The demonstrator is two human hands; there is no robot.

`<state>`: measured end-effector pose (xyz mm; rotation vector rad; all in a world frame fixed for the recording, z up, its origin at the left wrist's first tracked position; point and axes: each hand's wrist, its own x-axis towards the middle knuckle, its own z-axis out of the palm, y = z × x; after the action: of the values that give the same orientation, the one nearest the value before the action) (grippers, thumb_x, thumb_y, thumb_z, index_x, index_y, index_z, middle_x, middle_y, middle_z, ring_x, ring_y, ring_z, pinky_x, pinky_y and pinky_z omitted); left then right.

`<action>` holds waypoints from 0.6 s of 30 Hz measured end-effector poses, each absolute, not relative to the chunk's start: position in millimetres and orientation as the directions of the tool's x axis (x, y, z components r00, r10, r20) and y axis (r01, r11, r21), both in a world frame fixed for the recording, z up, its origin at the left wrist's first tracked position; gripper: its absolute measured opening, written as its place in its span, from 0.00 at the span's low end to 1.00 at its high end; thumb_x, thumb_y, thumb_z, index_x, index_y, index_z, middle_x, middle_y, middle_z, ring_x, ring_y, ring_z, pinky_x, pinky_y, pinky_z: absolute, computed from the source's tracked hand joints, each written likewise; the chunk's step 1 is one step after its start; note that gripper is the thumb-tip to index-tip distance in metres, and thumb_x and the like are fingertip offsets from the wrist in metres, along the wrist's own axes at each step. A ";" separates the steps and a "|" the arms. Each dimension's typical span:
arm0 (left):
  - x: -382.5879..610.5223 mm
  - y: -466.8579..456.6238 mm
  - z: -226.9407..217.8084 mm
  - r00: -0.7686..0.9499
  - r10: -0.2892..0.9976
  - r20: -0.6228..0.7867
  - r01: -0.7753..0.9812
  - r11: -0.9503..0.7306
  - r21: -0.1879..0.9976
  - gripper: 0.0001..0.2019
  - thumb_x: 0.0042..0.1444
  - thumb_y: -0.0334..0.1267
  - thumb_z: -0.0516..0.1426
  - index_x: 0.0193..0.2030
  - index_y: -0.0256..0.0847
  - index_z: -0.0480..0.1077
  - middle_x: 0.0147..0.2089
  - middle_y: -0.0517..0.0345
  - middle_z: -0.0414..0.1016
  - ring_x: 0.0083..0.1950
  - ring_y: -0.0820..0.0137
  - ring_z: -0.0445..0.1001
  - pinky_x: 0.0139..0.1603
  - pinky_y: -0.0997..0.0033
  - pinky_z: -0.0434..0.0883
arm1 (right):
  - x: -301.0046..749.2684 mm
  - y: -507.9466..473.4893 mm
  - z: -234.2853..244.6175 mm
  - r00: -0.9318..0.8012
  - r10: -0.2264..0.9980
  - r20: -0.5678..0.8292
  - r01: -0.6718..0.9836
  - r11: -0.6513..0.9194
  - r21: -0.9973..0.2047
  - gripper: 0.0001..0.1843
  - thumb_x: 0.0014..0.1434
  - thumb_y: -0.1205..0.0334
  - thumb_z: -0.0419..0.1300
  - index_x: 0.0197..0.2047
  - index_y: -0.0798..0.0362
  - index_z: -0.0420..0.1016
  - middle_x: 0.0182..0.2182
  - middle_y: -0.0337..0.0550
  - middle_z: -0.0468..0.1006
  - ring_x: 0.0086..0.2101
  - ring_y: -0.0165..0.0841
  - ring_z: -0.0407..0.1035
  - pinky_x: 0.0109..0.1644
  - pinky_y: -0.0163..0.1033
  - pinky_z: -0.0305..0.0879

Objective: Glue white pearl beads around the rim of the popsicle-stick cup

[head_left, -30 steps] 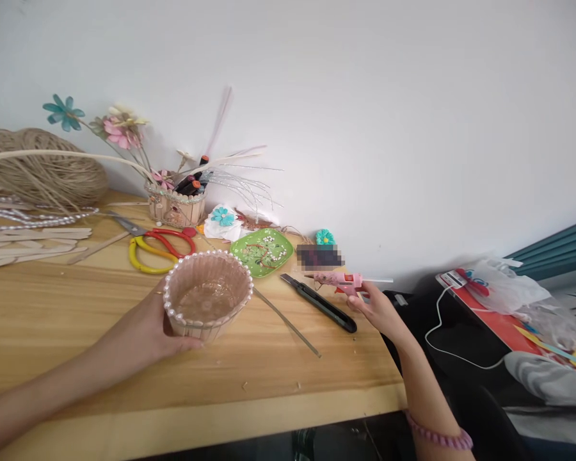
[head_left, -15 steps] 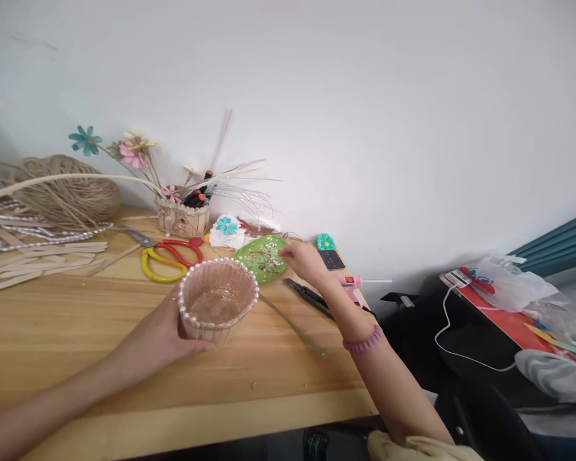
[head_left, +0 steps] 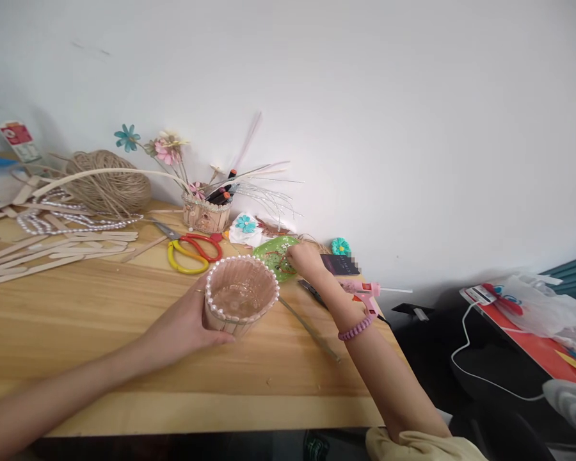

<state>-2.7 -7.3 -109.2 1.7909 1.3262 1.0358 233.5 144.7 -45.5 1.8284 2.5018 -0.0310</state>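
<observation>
My left hand (head_left: 187,323) is wrapped round the side of a cup (head_left: 242,301) faced with wooden sticks, a string of pearl beads running round its rim. The cup leans slightly toward me, so its glossy inside shows. Beyond it, my right hand (head_left: 306,259) hangs over the right side of a green plate (head_left: 265,247) scattered with small white beads and brownish bits. Its fingers are pinched together, and whatever is between them is hidden. A purple coil band (head_left: 356,328) circles the right wrist.
Scissors (head_left: 191,250) with red and yellow handles lie behind the cup. Wooden sticks (head_left: 77,253), pearl strings (head_left: 79,221) and a twine ball (head_left: 106,184) fill the left. Near my right forearm are a utility knife (head_left: 311,291) and pink glue gun (head_left: 365,291). A decorated pot (head_left: 205,214) holds markers.
The view has turned a little left, so everything sits farther right in the picture. My right hand has dipped farther over the green plate. The cup stays in my left hand.
</observation>
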 end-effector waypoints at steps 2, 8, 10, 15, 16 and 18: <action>-3.1 -7.8 -108.7 0.171 0.964 0.205 0.438 -0.261 0.861 0.47 0.41 0.40 0.69 0.67 0.46 0.51 0.67 0.44 0.61 0.67 0.46 0.61 0.68 0.40 0.57 | 235.3 139.9 -37.7 -0.302 0.953 0.013 0.951 0.302 -0.065 0.16 0.65 0.57 0.59 0.52 0.56 0.71 0.49 0.48 0.74 0.45 0.37 0.72 0.49 0.49 0.72; -2.9 -7.6 -105.7 0.202 0.953 0.227 0.423 -0.294 0.857 0.49 0.41 0.42 0.69 0.68 0.50 0.49 0.67 0.46 0.61 0.67 0.46 0.61 0.67 0.40 0.58 | 251.9 85.7 -6.6 -0.284 0.923 0.261 0.847 0.369 -0.382 0.10 0.65 0.63 0.55 0.44 0.56 0.76 0.40 0.46 0.82 0.40 0.33 0.76 0.45 0.37 0.72; -2.9 -7.3 -105.0 0.218 0.944 0.246 0.428 -0.319 0.845 0.48 0.41 0.43 0.69 0.67 0.51 0.50 0.67 0.48 0.62 0.66 0.47 0.62 0.67 0.42 0.59 | 254.1 58.0 -5.4 -0.277 0.898 0.342 0.733 0.427 -0.529 0.11 0.64 0.59 0.56 0.43 0.54 0.76 0.39 0.45 0.82 0.38 0.33 0.76 0.40 0.37 0.72; -1.7 -7.9 -102.9 0.192 0.958 0.215 0.431 -0.279 0.858 0.49 0.40 0.44 0.70 0.67 0.49 0.51 0.64 0.46 0.65 0.65 0.47 0.64 0.65 0.43 0.62 | 244.8 15.9 -21.0 -0.310 0.786 0.535 0.166 0.598 -0.784 0.02 0.56 0.62 0.67 0.32 0.46 0.82 0.31 0.38 0.77 0.35 0.31 0.71 0.40 0.38 0.68; -1.2 -8.1 -102.1 0.191 0.958 0.214 0.426 -0.277 0.861 0.49 0.39 0.43 0.71 0.67 0.49 0.51 0.64 0.47 0.66 0.64 0.47 0.65 0.65 0.43 0.62 | 242.0 14.2 -24.1 -0.335 0.766 0.549 0.140 0.616 -0.775 0.03 0.55 0.62 0.68 0.33 0.43 0.83 0.31 0.38 0.74 0.35 0.30 0.69 0.40 0.38 0.67; -0.1 -8.4 -100.5 0.195 0.953 0.233 0.410 -0.295 0.863 0.48 0.39 0.41 0.71 0.66 0.49 0.53 0.63 0.48 0.67 0.64 0.48 0.66 0.65 0.44 0.62 | 237.7 15.1 -28.5 -0.388 0.739 0.551 0.127 0.635 -0.762 0.04 0.55 0.61 0.68 0.34 0.40 0.84 0.31 0.37 0.70 0.34 0.30 0.67 0.39 0.38 0.65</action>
<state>-0.1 -8.4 -100.5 1.8146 1.2761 1.0528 237.7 15.1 -28.5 1.3243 3.6130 -1.5097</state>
